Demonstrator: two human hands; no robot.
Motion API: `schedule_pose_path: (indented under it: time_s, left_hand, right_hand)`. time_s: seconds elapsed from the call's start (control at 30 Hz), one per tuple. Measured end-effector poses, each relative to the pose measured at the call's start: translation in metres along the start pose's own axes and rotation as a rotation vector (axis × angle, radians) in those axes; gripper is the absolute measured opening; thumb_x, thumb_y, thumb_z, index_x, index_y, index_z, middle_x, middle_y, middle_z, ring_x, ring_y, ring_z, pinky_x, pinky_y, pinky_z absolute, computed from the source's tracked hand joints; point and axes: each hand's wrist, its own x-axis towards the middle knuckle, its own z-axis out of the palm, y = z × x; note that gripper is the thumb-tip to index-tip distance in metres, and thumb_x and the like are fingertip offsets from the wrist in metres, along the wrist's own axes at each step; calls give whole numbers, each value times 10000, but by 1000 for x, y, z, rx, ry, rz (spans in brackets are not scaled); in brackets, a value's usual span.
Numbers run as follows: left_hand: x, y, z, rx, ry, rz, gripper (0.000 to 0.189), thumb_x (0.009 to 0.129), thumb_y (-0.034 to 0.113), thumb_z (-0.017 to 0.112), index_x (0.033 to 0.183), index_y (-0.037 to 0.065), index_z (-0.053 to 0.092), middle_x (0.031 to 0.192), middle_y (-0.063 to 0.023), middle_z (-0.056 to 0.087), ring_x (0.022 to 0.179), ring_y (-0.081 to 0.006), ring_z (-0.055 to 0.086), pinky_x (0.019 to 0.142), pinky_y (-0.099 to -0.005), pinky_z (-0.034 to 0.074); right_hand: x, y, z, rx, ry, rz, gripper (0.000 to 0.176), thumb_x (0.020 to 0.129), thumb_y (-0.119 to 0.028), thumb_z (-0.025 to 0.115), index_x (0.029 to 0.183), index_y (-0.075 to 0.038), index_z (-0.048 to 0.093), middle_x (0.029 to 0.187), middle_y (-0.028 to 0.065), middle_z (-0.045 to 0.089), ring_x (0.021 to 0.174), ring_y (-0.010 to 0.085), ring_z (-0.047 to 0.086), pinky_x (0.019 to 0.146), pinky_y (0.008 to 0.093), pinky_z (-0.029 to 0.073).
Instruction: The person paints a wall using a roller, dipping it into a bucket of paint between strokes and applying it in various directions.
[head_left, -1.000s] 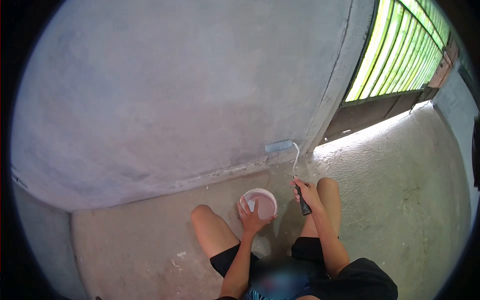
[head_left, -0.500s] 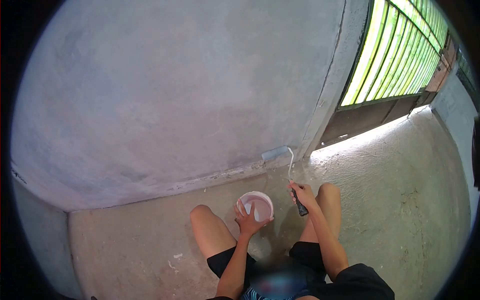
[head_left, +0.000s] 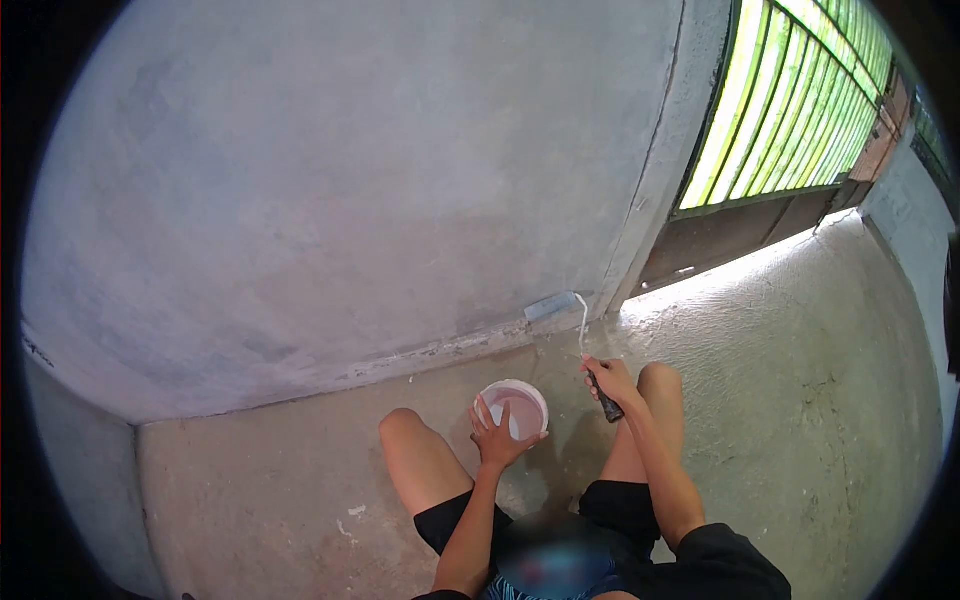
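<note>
My right hand point(head_left: 612, 380) is wrapped round the dark handle of a paint roller point(head_left: 551, 306). Its pale sleeve touches the foot of the grey wall point(head_left: 330, 200), near the wall's right end, with the white bent frame running down to my fist. Between my knees a small pale bucket point(head_left: 541, 402) with whitish-pink liquid in it stands on the floor. My left hand point(head_left: 496, 442) grips the bucket at its near side, with fingers spread over the rim and some reaching inside.
To the right of the wall is a metal gate point(head_left: 785, 110) with bars, light coming through and under it. The concrete floor point(head_left: 270, 490) bears white specks and runs to a side wall point(head_left: 75, 470) at left. My bent knees flank the bucket.
My right hand has shifted slightly up and to the right with the roller handle. The roller sleeve stays at about the same spot on the wall. My left hand and the bucket have hardly moved.
</note>
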Motion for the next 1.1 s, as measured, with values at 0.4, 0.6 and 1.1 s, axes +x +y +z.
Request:
schedule_pose_path:
  time_s: [0.4, 0.6, 1.1]
  left_hand:
    - [0, 1, 5, -19, -21, -17, 1092, 558, 753, 706, 1428, 173, 390, 1543, -234, -59, 1387, -511, -34, 942, -724, 263]
    - [-1, 4, -2, -17, -57, -44, 1093, 561, 768, 691, 1429, 177, 389, 1545, -232, -55, 1389, -508, -28, 944, -722, 264]
    - [4, -7, 7, 9, -23, -16, 1071, 568, 666, 756, 1446, 203, 355, 1549, -217, -82, 1393, -501, -35, 904, -709, 323]
  right_hand:
    - [2, 22, 15, 78, 45, -52, 450, 933, -421, 570, 959, 26, 615, 615, 6, 529, 465, 87, 476, 428, 247, 385]
    - [-34, -11, 35, 101, -29, -46, 456, 937, -436, 557, 970, 15, 620, 616, 1, 524, 467, 86, 477, 440, 243, 395]
    - [-2, 9, 113, 156, -87, 66, 521, 904, -481, 590, 974, 34, 637, 621, -10, 545, 476, 73, 494, 460, 232, 411]
